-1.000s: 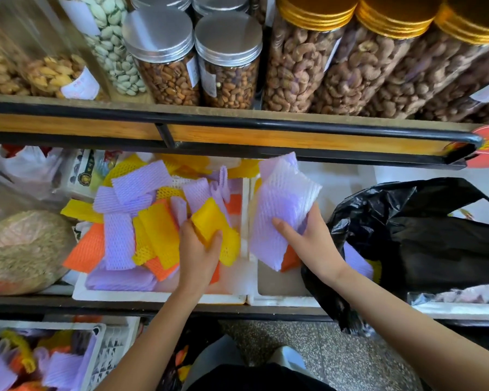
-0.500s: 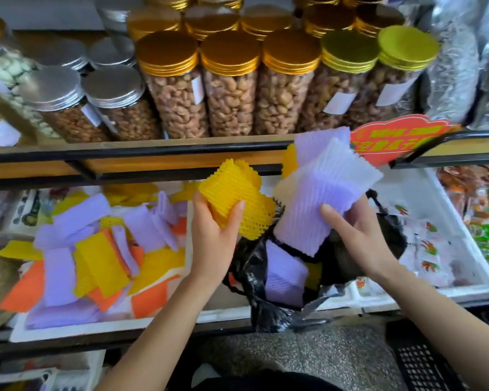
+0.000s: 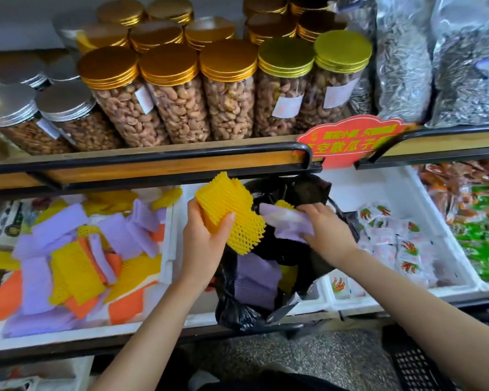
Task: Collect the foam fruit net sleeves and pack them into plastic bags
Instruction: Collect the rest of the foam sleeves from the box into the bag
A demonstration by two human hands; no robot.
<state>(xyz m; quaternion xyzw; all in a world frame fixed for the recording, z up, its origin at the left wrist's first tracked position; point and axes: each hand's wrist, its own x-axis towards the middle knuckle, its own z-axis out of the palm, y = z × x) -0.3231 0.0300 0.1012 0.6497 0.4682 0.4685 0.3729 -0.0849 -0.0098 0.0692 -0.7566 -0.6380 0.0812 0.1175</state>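
The left hand [image 3: 206, 244] has its thumb laid across the front of a small stack of yellow foam net sleeves [image 3: 232, 221] and its other fingers wrapped behind, a firm grip that holds the stack tilted just above the left edge of the black plastic bag [image 3: 237, 309]. The right hand [image 3: 326, 232] is curled over a bunch of purple sleeves [image 3: 287, 221], with a bit of yellow net showing at their top. It holds them at the bag's open mouth. This hand is motion-blurred, so whether the bunch is already past the rim is hard to say. Lower inside the bag lie more purple and yellow sleeves (seen through the gaping front).

The bag sits on the lower shelf, between two white foam trays. The left tray [image 3: 68, 333] holds a loose heap of sleeves [image 3: 76, 258] in purple, yellow and orange, overlapping at all angles. The right tray [image 3: 452, 289] holds small white sachets [image 3: 393, 241] with red and green print, and beside it are green and orange snack packets.

A black rail [image 3: 153, 156] edges the wooden shelf above, where clear jars of cashews [image 3: 178, 108] with gold lids lean in a row, with silver-lidded jars to their left. A red sign [image 3: 350, 139] is clipped at the rail's end, and clear bags of dark seeds [image 3: 404, 66] stand on the right. The floor [image 3: 294, 359] below is speckled stone.
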